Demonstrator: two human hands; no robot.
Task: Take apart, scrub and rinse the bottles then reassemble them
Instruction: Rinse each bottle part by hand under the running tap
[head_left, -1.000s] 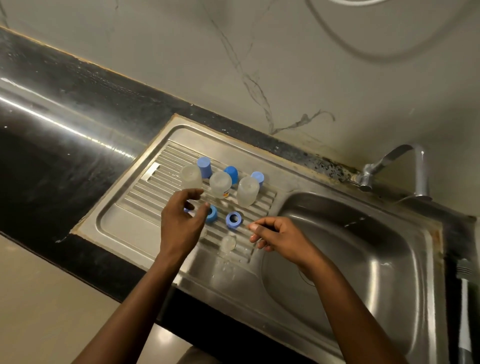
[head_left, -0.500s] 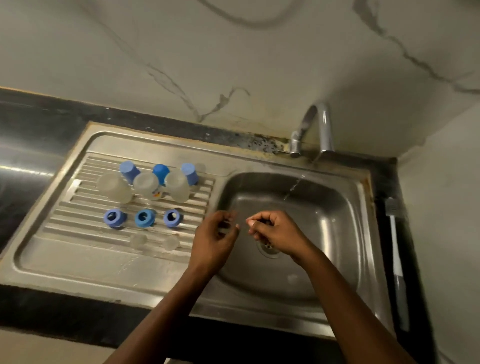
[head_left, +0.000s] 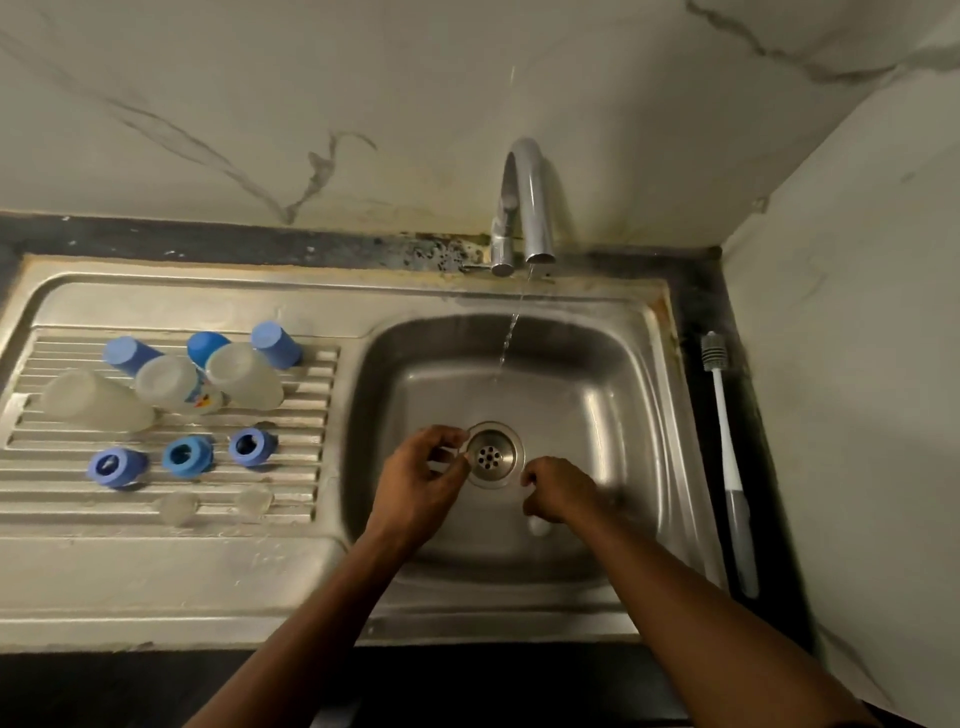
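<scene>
Three clear bottle bodies (head_left: 174, 382) lie on the drainboard (head_left: 156, 571) at the left, with three blue caps (head_left: 275, 343) behind them. Three blue collar rings (head_left: 187, 455) sit in a row in front, and two clear nipples (head_left: 254, 499) lie nearer still. Over the sink basin (head_left: 597, 415), my left hand (head_left: 415, 488) pinches a small clear piece, apparently a nipple, just left of the drain (head_left: 491, 456). My right hand (head_left: 558, 491) hovers just right of the drain with curled fingers, blurred; what it holds is hidden.
The tap (head_left: 527, 208) runs a thin stream of water (head_left: 511, 332) into the back of the basin. A white bottle brush (head_left: 727, 467) lies on the dark counter to the right of the sink. Walls close in behind and on the right.
My left hand lifted a small clear piece off the drainboard and carried it right, over the basin. My right hand moved right too. The view swung from the drainboard to the sink.
</scene>
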